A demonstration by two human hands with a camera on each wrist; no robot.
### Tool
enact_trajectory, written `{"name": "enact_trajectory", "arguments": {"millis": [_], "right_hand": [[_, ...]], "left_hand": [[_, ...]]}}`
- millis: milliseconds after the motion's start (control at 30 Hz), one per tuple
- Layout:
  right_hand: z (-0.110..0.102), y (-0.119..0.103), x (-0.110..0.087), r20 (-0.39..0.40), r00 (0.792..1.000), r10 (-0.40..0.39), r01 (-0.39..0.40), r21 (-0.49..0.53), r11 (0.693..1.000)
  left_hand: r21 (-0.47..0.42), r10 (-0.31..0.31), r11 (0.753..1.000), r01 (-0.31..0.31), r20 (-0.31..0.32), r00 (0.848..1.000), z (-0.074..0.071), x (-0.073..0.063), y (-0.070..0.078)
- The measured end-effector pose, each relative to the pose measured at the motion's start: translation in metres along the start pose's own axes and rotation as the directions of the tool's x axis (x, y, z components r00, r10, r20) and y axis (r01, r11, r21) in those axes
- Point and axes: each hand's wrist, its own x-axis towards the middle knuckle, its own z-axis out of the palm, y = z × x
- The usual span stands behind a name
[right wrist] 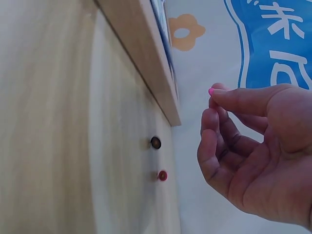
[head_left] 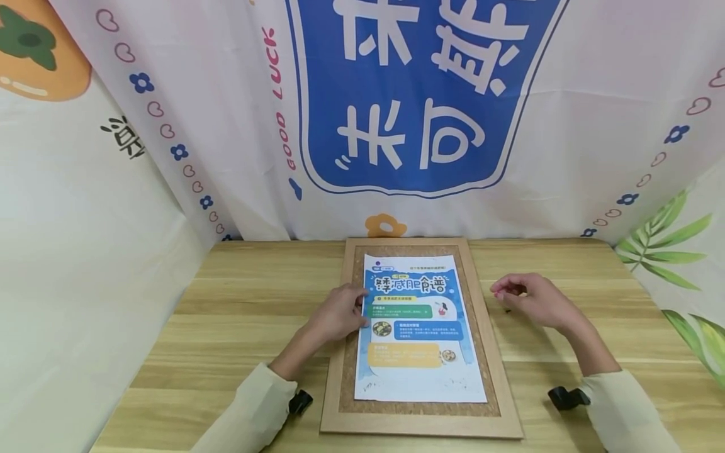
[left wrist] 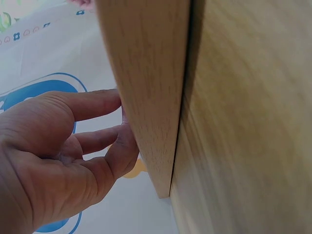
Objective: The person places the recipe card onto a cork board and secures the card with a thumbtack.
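A printed poster (head_left: 419,384) with blue, green and yellow blocks lies on a cork board (head_left: 347,402) with a wooden frame (head_left: 421,426). My left hand (head_left: 338,313) reaches over the frame's left side, its fingertips on the poster's left edge. In the left wrist view the left hand (left wrist: 63,151) has thumb and fingers apart, the tips partly hidden behind the frame (left wrist: 146,78). To the right of the board, my right hand (head_left: 532,299) is raised over the table. Between thumb and forefinger the right hand (right wrist: 258,141) pinches a small pink push pin (right wrist: 211,91).
On the wooden table (head_left: 226,352), right of the board, stand a black push pin (right wrist: 155,142) and a red push pin (right wrist: 162,175). A printed curtain (head_left: 238,126) hangs behind the table's back edge. Dark wrist cameras sit at both cuffs.
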Motion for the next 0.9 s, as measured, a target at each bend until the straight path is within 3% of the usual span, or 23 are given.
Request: {"name": "enact_trajectory", "arguments": {"millis": [900], "right_hand": [[0.014, -0.031, 0.044, -0.012, 1.0, -0.014, 0.015, 0.097, 0.995]], "left_hand": [[-0.006, -0.017, 1.0, 0.017, 0.004, 1.0, 0.0, 0.001, 0.003]]}}
